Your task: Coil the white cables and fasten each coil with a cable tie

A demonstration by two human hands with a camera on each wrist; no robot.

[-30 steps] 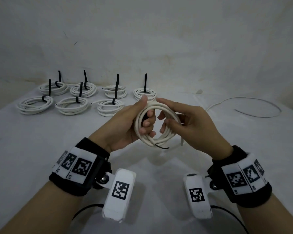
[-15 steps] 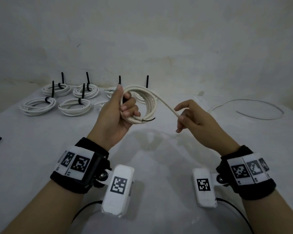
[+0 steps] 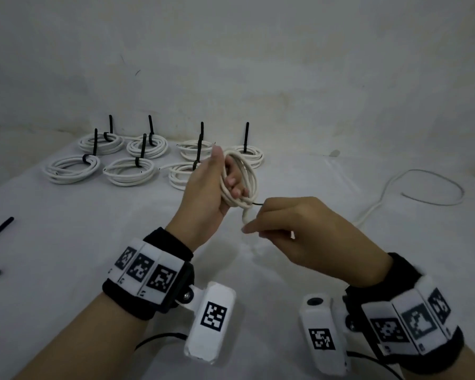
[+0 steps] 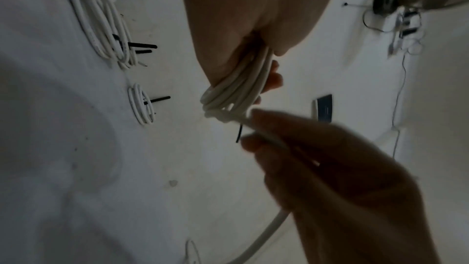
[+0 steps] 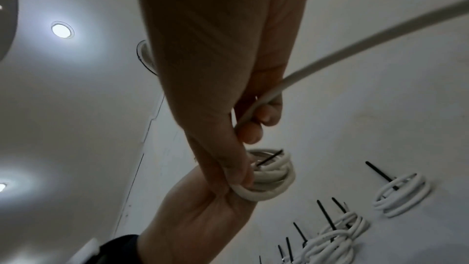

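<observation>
While the left hand [image 3: 206,193] grips the round white coil [image 3: 240,179], right hand [image 3: 310,231] fingers pinch its smooth tail.

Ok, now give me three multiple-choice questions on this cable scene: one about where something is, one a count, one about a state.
1. Where do the tied coils lie on the table?
A. At the far side, left of centre
B. At the near right corner
C. Under the wrists

2. How many tied coils lie there?
A. Five
B. Seven
C. Ten

3. How is the coil being worked on?
A. Flat on the table, untouched
B. Hanging from the right hand alone
C. Held up in the left hand, its cable running through the right hand

Answers:
1 A, the head view shows them in two rows beyond the hands, to the left.
2 B, four in the back row and three in front.
3 C, the left fingers curl round the loops while the right fingers pinch the free run.
</observation>
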